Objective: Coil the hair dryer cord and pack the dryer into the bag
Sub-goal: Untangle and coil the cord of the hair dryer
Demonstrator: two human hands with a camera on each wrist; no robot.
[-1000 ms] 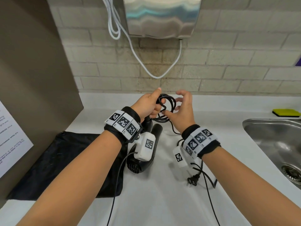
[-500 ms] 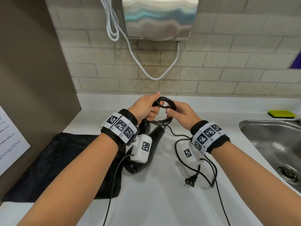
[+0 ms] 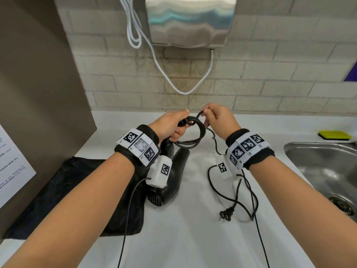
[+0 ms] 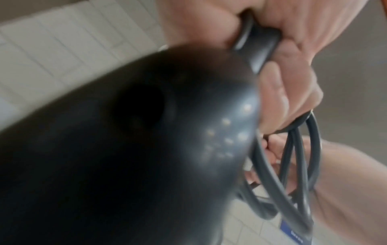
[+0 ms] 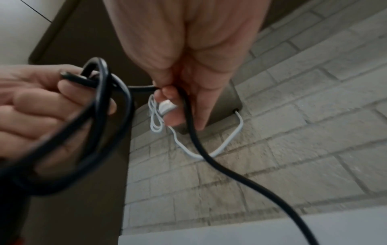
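Note:
A black hair dryer [image 3: 174, 171] lies on the white counter, its handle end up under my left hand [image 3: 172, 124]. That hand grips several loops of the black cord [image 3: 193, 132], seen close in the left wrist view as cord loops [image 4: 293, 157] beside the dryer body [image 4: 125, 149]. My right hand [image 3: 214, 118] pinches the cord's free run [image 5: 188, 116] just right of the coil [image 5: 100, 116]. The rest of the cord trails down to the plug [image 3: 227, 213] on the counter. A black bag [image 3: 77, 194] lies flat at the left, partly under my left forearm.
A steel sink [image 3: 324, 171] is set into the counter at the right, a yellow sponge [image 3: 334, 135] behind it. A metal hand dryer [image 3: 190, 20] with a white cable [image 3: 183, 91] hangs on the brick wall. A brown partition [image 3: 38, 93] bounds the left.
My right hand closed on the cord, brought a turn to the coil, then drew up and right, pinching the free run. The loose cord and plug shifted on the counter. The left hand kept its grip.

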